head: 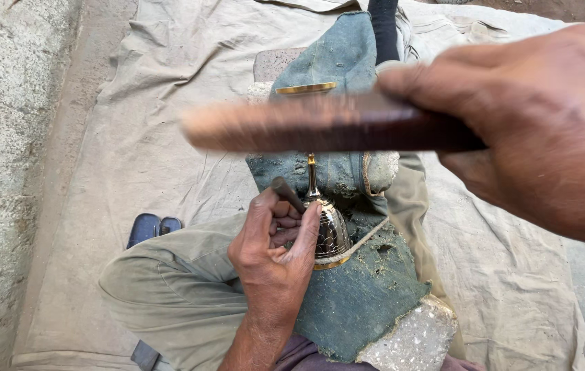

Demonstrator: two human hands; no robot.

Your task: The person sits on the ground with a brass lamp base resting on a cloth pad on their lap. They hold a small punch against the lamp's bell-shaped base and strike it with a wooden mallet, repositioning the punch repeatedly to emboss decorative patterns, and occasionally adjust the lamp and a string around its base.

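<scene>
Fingers of the left hand (272, 251) pinch a punch (287, 194) against the brass bell (329, 233), steadied on padding (361, 288); right hand (533, 124), at two o'clock, grips a blurred wooden mallet (320, 125).

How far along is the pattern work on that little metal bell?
Much of the bell body already shows a fine cut pattern. In hand: the left hand sets a small punch against the bell, which lies on blue padded cloth, while the right hand has a wooden stick, blurred, above it. The bell's far side is hidden, so what is left cannot be told.
</scene>
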